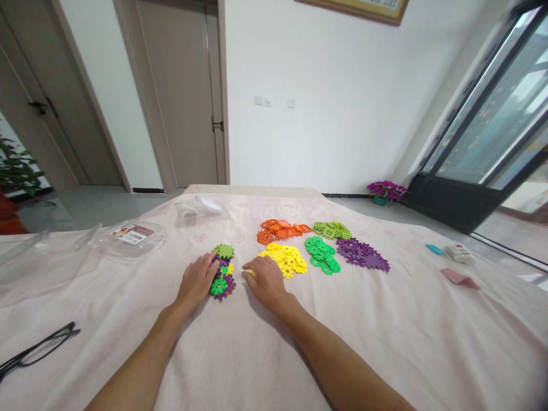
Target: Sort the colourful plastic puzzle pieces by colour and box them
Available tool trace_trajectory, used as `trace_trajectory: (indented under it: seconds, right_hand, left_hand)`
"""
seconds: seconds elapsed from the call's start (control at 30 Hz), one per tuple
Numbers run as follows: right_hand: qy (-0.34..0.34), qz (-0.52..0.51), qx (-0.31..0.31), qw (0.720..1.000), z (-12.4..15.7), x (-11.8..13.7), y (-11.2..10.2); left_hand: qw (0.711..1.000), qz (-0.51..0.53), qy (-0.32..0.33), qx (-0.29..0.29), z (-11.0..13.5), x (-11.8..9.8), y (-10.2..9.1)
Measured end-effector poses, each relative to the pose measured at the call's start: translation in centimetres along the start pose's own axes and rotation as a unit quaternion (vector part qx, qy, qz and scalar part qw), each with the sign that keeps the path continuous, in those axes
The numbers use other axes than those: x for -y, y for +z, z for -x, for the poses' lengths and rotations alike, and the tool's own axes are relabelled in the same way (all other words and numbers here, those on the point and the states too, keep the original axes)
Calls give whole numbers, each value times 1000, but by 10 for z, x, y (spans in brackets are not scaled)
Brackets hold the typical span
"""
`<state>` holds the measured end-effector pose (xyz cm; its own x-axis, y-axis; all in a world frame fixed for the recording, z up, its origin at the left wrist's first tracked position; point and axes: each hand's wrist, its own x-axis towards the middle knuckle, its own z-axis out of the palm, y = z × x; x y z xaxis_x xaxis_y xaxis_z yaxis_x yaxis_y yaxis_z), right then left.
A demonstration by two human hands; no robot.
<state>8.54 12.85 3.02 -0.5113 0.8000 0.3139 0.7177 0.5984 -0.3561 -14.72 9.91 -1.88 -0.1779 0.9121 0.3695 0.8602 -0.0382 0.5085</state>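
Observation:
A small mixed pile of plastic interlocking discs [221,286], in purple, green and yellow, lies on the cloth in front of me. My left hand [198,277] rests against its left side, fingers stretched out and partly over the edge pieces. To the right of that pile, my right hand [266,281] is low over the cloth with thumb and forefinger close together. A sliver of yellow shows between them, seemingly a yellow disc; most of it is hidden. Just beyond that hand spreads a heap of yellow discs [287,260], partly covered by it.
Sorted heaps lie farther right: orange discs [280,230], green discs [322,255], light green discs [333,230] and purple discs [363,254]. Clear plastic containers [132,237] stand at left. Eyeglasses [40,348] lie near left; a pink cloth piece [459,278] lies far right.

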Motion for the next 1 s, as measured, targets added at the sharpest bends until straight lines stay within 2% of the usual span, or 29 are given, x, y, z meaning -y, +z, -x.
trace_trajectory:
  seconds: [0.1,0.23,0.43,0.67,1.0]
  right_hand:
    - [-6,14,43,999,5,21,11]
    - [3,28,46,999,6,30,15]
    - [55,-49,30,997,5,26,17]
    - [120,-143,26,982,1,16,22]
    - [104,-171,-22,980,0,7,13]
  left_hand:
    - [1000,-8,0,1,2,-4,5]
    - [1000,19,-4,-23,2,-4,6]
    - [997,56,-14,-42,2,-8,1]
    - [998,61,-2,-31,4,-11,-3]
    - [996,87,-18,-11,5,-16,-9]
